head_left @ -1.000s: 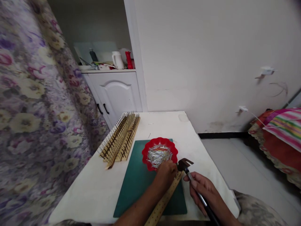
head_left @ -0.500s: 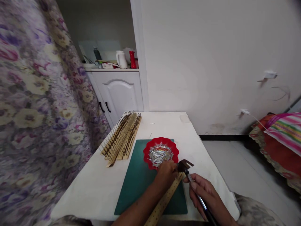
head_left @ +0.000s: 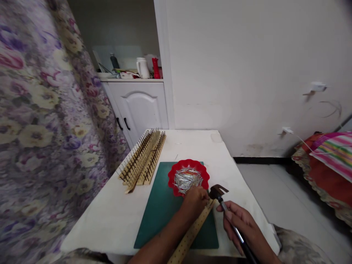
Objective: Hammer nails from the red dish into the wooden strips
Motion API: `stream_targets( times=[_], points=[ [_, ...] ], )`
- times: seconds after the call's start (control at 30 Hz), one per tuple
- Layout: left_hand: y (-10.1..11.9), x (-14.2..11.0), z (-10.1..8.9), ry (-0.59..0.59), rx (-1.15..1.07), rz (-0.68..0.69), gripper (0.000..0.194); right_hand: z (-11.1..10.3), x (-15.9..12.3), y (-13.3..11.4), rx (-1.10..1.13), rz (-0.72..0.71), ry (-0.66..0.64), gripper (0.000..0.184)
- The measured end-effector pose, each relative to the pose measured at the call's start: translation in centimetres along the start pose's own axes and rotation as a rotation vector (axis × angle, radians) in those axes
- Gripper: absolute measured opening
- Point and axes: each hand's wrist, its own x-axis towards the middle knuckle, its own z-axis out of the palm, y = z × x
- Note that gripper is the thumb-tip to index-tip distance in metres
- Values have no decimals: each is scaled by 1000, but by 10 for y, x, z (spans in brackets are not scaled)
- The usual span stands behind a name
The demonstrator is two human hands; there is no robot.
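My right hand (head_left: 242,223) grips a claw hammer (head_left: 223,205) by its handle. The hammer's head is beside my left fingers, over the far end of a wooden strip (head_left: 189,236) dotted with rows of small holes. My left hand (head_left: 194,201) is closed in a pinch at that end of the strip; whatever is between its fingertips is too small to make out. Just beyond the left hand, a red scalloped bowl (head_left: 172,169) holds many loose silver nails (head_left: 187,179). Both the bowl and the strip rest on a green mat (head_left: 154,216).
Wooden strips studded with upright nails (head_left: 144,157) lie at the left of the white table (head_left: 110,220). A couple of loose nails lie near the table's far side. A floral curtain (head_left: 55,128) hangs at left, with a white cabinet (head_left: 141,106) behind.
The hammer's head has shifted slightly away from my left fingers, to the right and up. My left hand keeps its pinch at the strip's end.
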Motion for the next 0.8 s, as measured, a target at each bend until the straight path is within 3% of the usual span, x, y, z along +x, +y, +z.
stream_targets(
  times=[0.2,0.47,0.57,0.67,0.8],
  points=[
    [1,-6,-4,35,48,24,19,-10,-12,-1,55,-43,69,33],
    [10,-27,-19,87,61,50,20,-20,-18,18,116,-20,132,40],
    [9,-55,-31,132,116,18,25,-23,-21,22,126,-36,126,37],
    [-2,-103,-37,107,221,-133,34,-27,-22,25,153,-41,130,35],
    [-24,-173,-24,21,348,-389,59,-34,-18,32,184,-61,146,33]
  ],
)
